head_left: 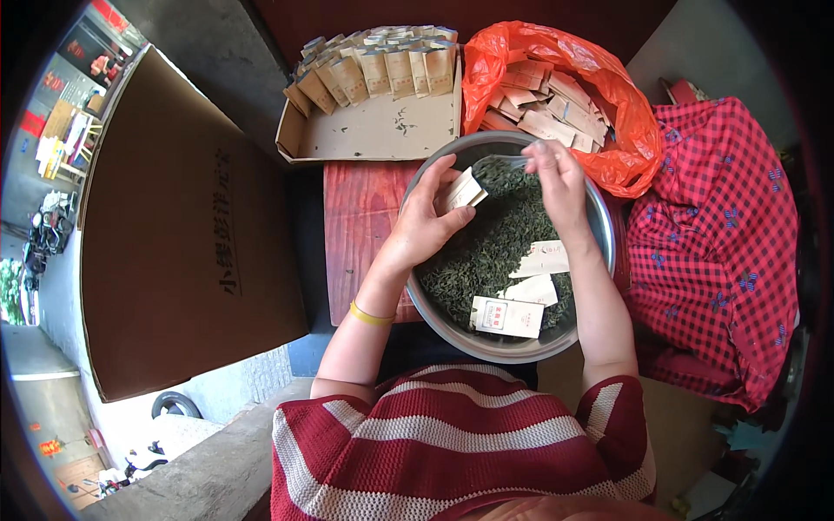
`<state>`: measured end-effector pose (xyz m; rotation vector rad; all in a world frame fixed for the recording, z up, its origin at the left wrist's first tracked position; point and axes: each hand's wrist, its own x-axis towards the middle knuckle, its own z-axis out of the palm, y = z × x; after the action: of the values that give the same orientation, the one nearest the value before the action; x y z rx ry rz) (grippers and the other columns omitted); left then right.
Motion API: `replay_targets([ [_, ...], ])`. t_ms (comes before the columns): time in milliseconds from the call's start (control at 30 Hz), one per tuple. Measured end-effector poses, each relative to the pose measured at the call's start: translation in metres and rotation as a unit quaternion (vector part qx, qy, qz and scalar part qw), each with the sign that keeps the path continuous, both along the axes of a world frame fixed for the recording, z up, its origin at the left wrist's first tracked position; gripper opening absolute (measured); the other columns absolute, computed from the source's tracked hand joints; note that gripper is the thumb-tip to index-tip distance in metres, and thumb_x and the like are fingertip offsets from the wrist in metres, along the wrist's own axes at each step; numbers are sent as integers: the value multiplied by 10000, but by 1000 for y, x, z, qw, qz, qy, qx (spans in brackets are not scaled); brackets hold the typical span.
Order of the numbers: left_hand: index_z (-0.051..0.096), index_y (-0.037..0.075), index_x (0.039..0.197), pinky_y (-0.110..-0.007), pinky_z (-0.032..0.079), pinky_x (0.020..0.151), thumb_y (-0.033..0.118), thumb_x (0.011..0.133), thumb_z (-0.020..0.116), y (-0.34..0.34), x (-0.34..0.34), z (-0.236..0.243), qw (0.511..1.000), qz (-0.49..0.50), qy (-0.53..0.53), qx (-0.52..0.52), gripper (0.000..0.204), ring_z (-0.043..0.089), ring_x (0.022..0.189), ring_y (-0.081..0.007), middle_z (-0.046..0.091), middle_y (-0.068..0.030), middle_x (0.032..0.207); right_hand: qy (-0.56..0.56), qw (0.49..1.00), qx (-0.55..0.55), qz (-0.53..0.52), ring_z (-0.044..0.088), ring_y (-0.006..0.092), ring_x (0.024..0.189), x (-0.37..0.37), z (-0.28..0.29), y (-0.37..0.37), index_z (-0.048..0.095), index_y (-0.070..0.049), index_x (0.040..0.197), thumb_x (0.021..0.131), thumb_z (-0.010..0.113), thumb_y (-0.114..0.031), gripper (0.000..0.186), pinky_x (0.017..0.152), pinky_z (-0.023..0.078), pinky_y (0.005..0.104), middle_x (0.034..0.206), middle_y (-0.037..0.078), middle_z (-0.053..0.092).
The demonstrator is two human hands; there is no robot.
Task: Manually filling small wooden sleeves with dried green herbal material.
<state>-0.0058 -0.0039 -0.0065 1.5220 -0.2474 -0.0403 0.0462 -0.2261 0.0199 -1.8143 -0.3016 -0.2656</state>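
A wide metal basin (420, 291) of dark green dried leaves (469, 260) is in front of me. Over its left part, my left hand (427, 217) is closed around a small cream paper packet (466, 189), tilted, its open end toward the right. My right hand (558, 178) is raised over the far right of the basin, fingers pinched on the end of what looks like a clear scoop (502, 163) with leaves in it, close to the packet. Several flat paper packets (507, 318) lie on the leaves at the near right.
A shallow cardboard box (369, 135) at the back holds rows of upright packets (373, 74). Beside it, a red plastic bag (638, 143) contains many flat packets (556, 108). The basin overlaps a reddish wooden surface (360, 208). A tall brown carton (174, 234) is left; checked cloth (721, 243) is right.
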Motion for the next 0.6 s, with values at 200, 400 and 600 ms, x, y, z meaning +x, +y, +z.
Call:
replay_targets([
  [200,377,-16,1444,-333,453,987,7,810,721,3,-2,1,1000,9,-2,15,722,563,1129,-219,567,-136,1228,-258,947,-169,84,650,290,819,-21,12,28,661,-25,952,893,691,-101,101,698,518,368,880,107,680],
  [400,395,-21,1432,-330,459,979,3,821,711,3,-2,6,1000,10,-5,24,688,566,1124,-215,566,-137,1232,-290,941,-173,30,652,250,811,-21,16,21,658,-21,979,942,644,-130,116,710,518,358,881,107,675],
  [600,447,-37,1399,-335,460,990,109,853,765,1,-1,6,999,29,-7,24,648,567,1159,-224,586,-171,1257,-193,942,-268,-64,665,258,801,0,4,-1,648,-16,976,1008,547,-227,236,736,516,361,842,123,670],
])
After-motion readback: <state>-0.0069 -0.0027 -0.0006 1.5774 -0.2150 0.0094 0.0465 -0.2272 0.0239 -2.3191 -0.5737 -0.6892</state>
